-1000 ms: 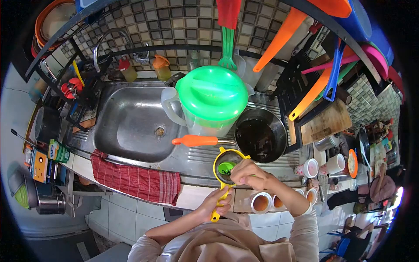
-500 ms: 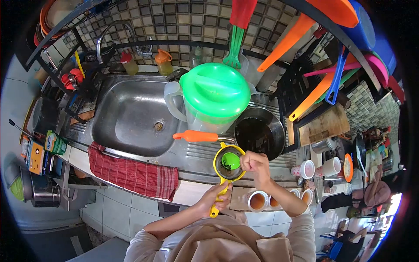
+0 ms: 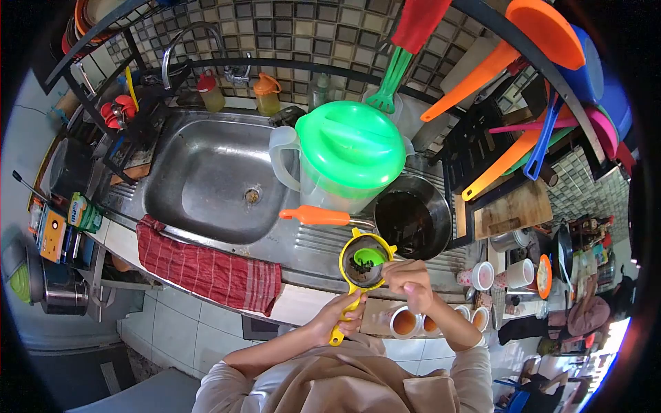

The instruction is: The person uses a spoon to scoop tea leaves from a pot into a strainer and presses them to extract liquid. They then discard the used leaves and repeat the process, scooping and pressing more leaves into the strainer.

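Observation:
My left hand (image 3: 336,318) is wrapped round the handle of a yellow strainer (image 3: 343,260), held level over the counter's front edge. Dark wet bits (image 3: 359,266) that look like leaves lie in its mesh. A green spoon (image 3: 372,256) rests with its bowl inside the strainer. Closed in a fist at the strainer's right rim, my right hand (image 3: 409,282) grips the spoon, hiding its handle. Just behind is a pan (image 3: 447,219) of dark liquid with an orange handle (image 3: 315,216). Beside it stands a clear pitcher with a green lid (image 3: 351,141).
A steel sink (image 3: 206,172) lies to the left, with a red cloth (image 3: 206,265) over its front edge. Several cups of brown drink (image 3: 403,322) stand by my right forearm. Utensils, including an orange ladle (image 3: 475,76), hang at upper right. Another person (image 3: 585,316) is at far right.
The camera view has shifted slightly. My right hand has moved a little down and right, and the spoon's bowl sits lower against the mesh. My left hand keeps its hold.

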`<act>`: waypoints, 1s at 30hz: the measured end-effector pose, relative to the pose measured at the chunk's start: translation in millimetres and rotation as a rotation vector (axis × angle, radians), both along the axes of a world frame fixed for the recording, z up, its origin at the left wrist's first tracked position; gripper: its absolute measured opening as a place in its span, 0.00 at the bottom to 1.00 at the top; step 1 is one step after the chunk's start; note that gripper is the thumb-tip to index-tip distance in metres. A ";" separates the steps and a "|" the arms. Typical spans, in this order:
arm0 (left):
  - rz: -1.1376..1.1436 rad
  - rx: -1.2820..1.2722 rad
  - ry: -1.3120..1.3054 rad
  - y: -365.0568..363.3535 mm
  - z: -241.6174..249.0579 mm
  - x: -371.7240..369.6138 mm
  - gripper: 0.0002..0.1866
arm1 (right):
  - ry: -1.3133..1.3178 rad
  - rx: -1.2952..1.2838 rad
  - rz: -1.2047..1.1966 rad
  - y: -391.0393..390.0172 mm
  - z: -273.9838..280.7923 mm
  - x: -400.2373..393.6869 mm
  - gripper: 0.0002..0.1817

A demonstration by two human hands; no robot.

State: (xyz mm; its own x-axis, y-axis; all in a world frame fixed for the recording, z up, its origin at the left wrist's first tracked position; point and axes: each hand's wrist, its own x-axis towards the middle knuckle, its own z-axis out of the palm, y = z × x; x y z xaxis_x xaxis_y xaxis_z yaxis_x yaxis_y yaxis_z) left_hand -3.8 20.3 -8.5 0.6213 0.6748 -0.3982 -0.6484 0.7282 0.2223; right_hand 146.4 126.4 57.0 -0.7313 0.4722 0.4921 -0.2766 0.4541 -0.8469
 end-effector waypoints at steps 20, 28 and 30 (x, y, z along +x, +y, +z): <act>-0.016 -0.009 0.065 0.8 3.1 -0.3 0.15 | -0.044 -0.091 -0.095 7.3 -9.4 -7.9 0.23; -0.024 0.010 0.052 1.0 1.3 -0.6 0.14 | -0.030 -0.088 -0.275 0.6 -14.1 -13.6 0.26; -0.010 -0.006 0.053 1.0 1.3 -0.4 0.14 | -0.026 -0.063 -0.291 -2.9 -14.4 -13.3 0.27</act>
State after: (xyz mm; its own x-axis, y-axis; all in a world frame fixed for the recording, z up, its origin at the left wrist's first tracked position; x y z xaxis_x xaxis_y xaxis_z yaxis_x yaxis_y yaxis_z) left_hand -4.2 21.3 -7.3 0.6059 0.6661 -0.4349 -0.6282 0.7361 0.2521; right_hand 133.1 123.4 42.6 -0.5731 0.6925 0.4382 -0.1205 0.4577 -0.8809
